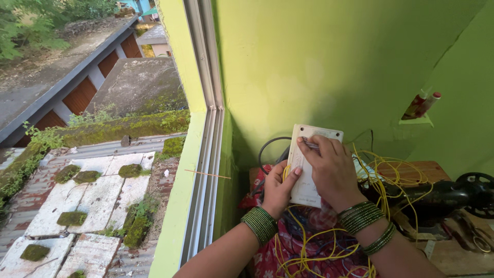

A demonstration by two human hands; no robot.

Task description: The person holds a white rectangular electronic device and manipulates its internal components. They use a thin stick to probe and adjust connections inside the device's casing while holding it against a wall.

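A cream-white rectangular plate (pixel 309 154) with corner screw holes stands upright in front of the green wall. My left hand (pixel 279 189) grips its lower left edge, thumb pressed on the face. My right hand (pixel 332 170) lies over the plate's right half and pinches a thin metal tool (pixel 310 145) against the upper part. Both wrists wear stacks of green bangles. Tangled yellow wires (pixel 314 247) loop below and to the right of the plate. The plate's lower right part is hidden by my right hand.
A black sewing machine (pixel 453 198) sits on a wooden table (pixel 453 257) at the right, with scissors (pixel 476 237) beside it. Red patterned cloth (pixel 272 262) lies under the wires. Two small bottles (pixel 423 104) stand in a wall niche. An open window frame (pixel 206 154) is at the left, over mossy roofs.
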